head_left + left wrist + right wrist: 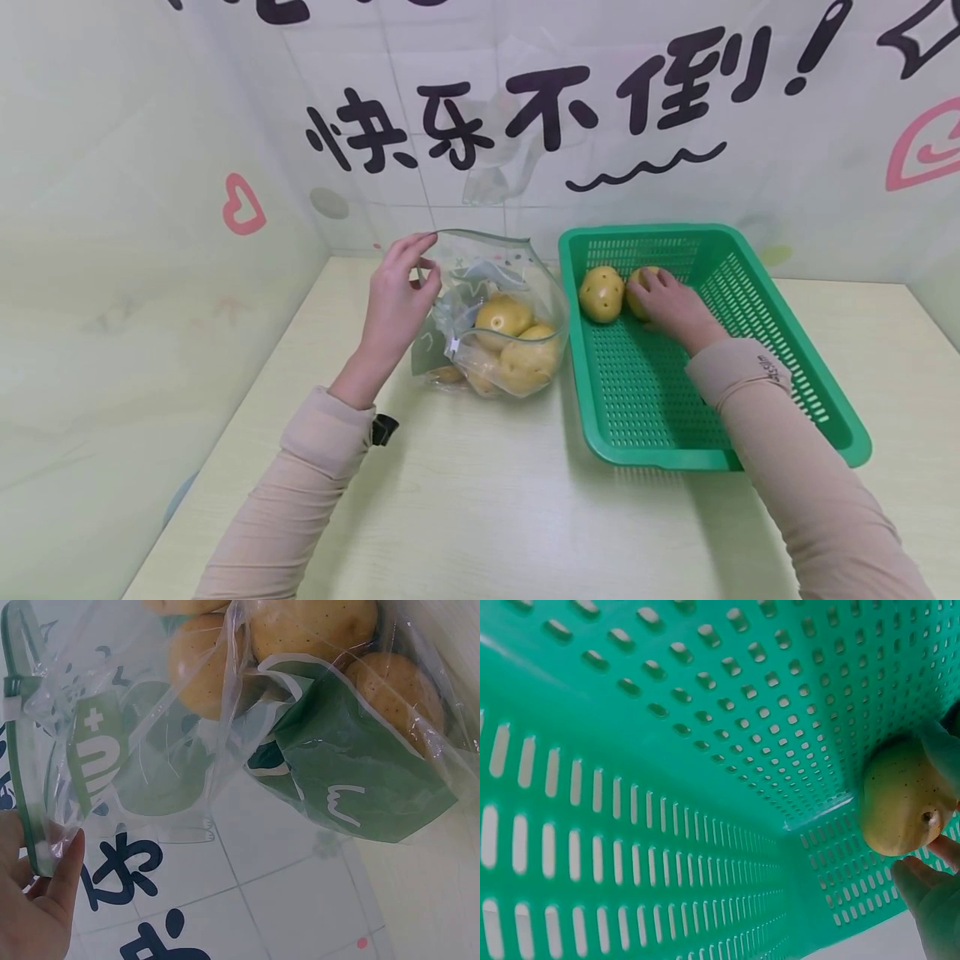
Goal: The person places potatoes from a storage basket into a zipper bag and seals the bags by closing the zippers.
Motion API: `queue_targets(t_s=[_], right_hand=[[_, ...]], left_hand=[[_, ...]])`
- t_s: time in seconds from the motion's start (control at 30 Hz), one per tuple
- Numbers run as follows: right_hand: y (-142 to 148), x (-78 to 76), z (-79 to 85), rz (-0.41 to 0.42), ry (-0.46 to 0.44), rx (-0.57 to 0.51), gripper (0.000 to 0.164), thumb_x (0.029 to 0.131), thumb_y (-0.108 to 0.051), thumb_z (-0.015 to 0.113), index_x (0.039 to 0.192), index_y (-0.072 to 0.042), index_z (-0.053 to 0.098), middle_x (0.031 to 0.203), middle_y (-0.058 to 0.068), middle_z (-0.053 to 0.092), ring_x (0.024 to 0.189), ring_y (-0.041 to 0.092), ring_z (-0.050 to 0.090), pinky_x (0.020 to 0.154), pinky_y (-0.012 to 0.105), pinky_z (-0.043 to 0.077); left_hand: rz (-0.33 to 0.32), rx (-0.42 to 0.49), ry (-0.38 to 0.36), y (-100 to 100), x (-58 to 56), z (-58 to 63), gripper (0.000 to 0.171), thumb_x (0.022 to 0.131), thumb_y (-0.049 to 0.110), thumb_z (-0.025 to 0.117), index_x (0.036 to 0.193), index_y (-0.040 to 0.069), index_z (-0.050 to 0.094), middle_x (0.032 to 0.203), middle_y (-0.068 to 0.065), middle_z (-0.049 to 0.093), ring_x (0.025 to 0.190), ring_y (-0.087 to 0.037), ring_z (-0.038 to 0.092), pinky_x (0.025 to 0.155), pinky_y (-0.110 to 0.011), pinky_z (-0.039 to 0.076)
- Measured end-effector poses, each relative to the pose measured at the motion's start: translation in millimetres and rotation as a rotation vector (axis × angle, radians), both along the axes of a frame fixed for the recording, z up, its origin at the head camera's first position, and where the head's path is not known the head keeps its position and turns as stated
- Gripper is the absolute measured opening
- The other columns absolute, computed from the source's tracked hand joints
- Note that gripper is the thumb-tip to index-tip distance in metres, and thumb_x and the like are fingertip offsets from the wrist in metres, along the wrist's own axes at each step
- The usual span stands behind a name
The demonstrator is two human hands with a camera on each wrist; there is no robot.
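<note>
In the head view my left hand (pixel 399 296) pinches the top edge of a clear zip bag (pixel 429 352) with thumb and fingertips. Its mouth gapes, and several potatoes (pixel 528 360) lie inside. The left wrist view shows the green-printed side of the bag, with my thumb and fingers at the end of its zip strip. Inside the green basket (pixel 588 408), my right hand (pixel 675 310) grips a potato (pixel 900 799), its fingers around the sides. Another potato (pixel 602 294) lies just left of it on the basket floor. My palm hides part of the held potato.
The basket stands immediately right of the bag on a pale wooden table (pixel 465 500). Behind the table rises a white printed sheet (pixel 420 200) with black characters, and a pale sheet hangs at the left. A black strap piece (pixel 385 429) sits at my left wrist.
</note>
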State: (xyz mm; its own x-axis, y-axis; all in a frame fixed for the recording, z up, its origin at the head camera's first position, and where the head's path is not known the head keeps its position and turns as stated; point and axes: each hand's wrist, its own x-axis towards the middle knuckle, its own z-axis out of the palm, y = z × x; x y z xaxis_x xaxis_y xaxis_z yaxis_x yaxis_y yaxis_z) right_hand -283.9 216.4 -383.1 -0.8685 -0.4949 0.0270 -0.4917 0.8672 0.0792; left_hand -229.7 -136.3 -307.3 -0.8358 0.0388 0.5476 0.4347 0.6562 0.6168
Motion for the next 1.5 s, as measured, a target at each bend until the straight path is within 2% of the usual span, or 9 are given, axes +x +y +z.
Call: queue_targets(t_s=[0.27, 0.53, 0.77, 1.13, 1.33, 1.5], right_hand=[[-0.1, 1.0, -1.1, -0.024, -0.031, 0.012, 0.073, 0.078, -0.01, 0.078, 0.139, 0.004, 0.041, 0.134, 0.034, 0.038, 0.12, 0.053, 0.043, 0.087, 0.061, 0.049], [-1.8, 0.2, -3.1, -0.047, -0.034, 0.016, 0.065, 0.079, -0.008, 0.076, 0.132, 0.004, 0.042, 0.139, 0.039, 0.032, 0.122, 0.056, 0.041, 0.079, 0.057, 0.053], [-1.3, 1.7, -4.0, -0.017, -0.01, 0.006, 0.064, 0.076, -0.005, 0.078, 0.129, 0.005, 0.043, 0.135, 0.037, 0.036, 0.121, 0.055, 0.042, 0.077, 0.055, 0.054], [0.0, 0.6, -3.6, -0.061, -0.056, 0.004, 0.058, 0.082, 0.009, 0.065, 0.135, 0.003, 0.043, 0.137, 0.038, 0.032, 0.123, 0.057, 0.038, 0.071, 0.053, 0.055], [0.7, 1.8, -2.9, -0.022, -0.015, -0.003, 0.051, 0.083, 0.019, 0.056, 0.13, 0.003, 0.046, 0.134, 0.038, 0.037, 0.12, 0.056, 0.042, 0.068, 0.052, 0.056], [1.8, 4.4, -2.1, 0.01, 0.011, -0.015, 0.049, 0.081, 0.017, 0.061, 0.125, 0.003, 0.047, 0.13, 0.037, 0.04, 0.118, 0.055, 0.044, 0.064, 0.05, 0.056]], left_hand=[[-0.001, 0.0, -0.006, 0.4, 0.0, -0.3, 0.039, 0.088, -0.005, 0.055, 0.127, -0.003, 0.058, 0.13, -0.017, 0.057, 0.098, -0.027, 0.066, 0.071, -0.031, 0.055], [-0.004, -0.013, 0.006, 0.2, -1.2, -0.4, 0.039, 0.088, -0.005, 0.055, 0.127, -0.004, 0.058, 0.13, -0.018, 0.057, 0.097, -0.027, 0.066, 0.071, -0.033, 0.056], [-0.005, -0.016, 0.004, 0.4, -1.3, 0.3, 0.039, 0.088, -0.005, 0.055, 0.127, -0.004, 0.058, 0.13, -0.017, 0.057, 0.097, -0.026, 0.066, 0.07, -0.028, 0.055], [-0.005, -0.01, 0.007, 1.0, -0.3, 0.3, 0.039, 0.088, -0.006, 0.055, 0.126, -0.005, 0.058, 0.13, -0.018, 0.057, 0.097, -0.027, 0.066, 0.069, -0.028, 0.055], [-0.004, -0.01, 0.004, 1.0, 0.1, 0.9, 0.039, 0.088, -0.005, 0.056, 0.127, -0.004, 0.058, 0.13, -0.017, 0.057, 0.098, -0.027, 0.066, 0.069, -0.028, 0.054], [-0.003, -0.01, 0.001, 1.4, 0.6, 1.4, 0.039, 0.088, -0.005, 0.056, 0.126, -0.004, 0.058, 0.13, -0.017, 0.057, 0.097, -0.027, 0.066, 0.07, -0.03, 0.054]])
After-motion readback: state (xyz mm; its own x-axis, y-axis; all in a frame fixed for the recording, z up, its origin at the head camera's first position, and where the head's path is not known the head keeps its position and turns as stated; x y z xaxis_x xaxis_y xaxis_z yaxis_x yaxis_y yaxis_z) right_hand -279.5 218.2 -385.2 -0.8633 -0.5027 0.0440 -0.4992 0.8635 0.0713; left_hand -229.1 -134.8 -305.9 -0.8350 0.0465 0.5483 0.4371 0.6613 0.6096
